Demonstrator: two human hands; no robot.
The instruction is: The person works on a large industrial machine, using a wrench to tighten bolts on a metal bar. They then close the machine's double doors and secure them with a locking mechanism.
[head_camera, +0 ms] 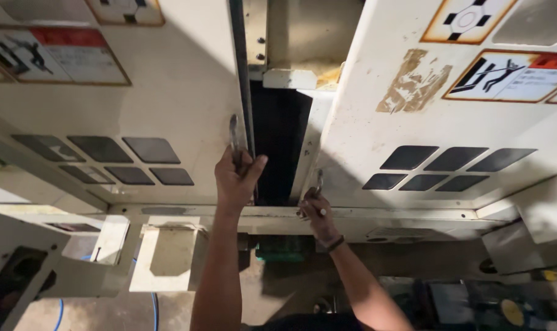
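gripping two metal door handles, left hand (pixel 237 178) on left handle (pixel 234 138), right hand (pixel 316 211) on right handle (pixel 319 182)

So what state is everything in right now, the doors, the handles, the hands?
Left door: slid partly open, dark gap beside it.
Right door: partly open too.
Left handle: gripped by left hand.
Right handle: gripped by right hand.
Torn sticker: mostly peeled away.

We see 5 labels, all rectangular with orange borders. On the left door (pixel 113 110), a red-topped white label (pixel 61 55) sits far left, with a cream label (pixel 125 11) beside it. The right door (pixel 426 122) carries a cream label (pixel 467 19) and a red-topped label (pixel 516 76), beside a torn brown sticker patch (pixel 413 83).
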